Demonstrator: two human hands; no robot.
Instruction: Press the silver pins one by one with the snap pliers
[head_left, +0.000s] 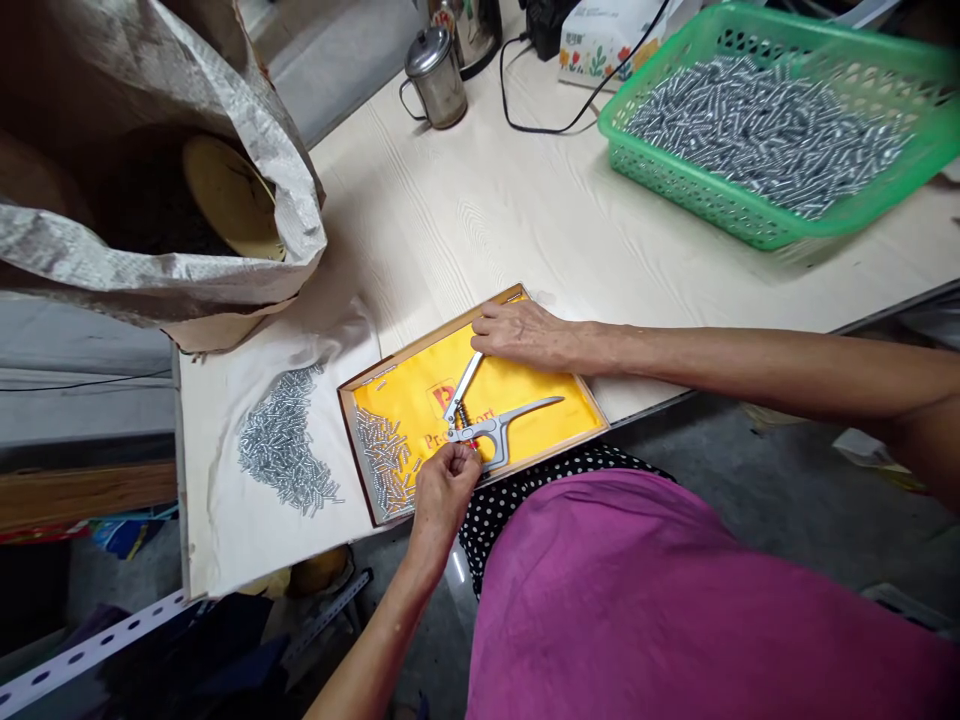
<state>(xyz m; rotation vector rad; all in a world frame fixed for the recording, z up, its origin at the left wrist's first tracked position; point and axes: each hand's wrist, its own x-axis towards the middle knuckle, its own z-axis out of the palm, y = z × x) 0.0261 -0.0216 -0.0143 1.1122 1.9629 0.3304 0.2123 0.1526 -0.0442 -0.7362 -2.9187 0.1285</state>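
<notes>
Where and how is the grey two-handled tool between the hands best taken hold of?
Probably by both the straight handle and the curved handle, coming from the picture's upper right: they spread open that way, offering length to wrap. The right hand is at the straight handle's far end; the joint looks less suited, with the left hand close by.

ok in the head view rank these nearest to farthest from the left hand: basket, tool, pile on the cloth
From the left hand:
1. Tool, right at the fingertips
2. Pile, to the left
3. Basket, far right
</notes>
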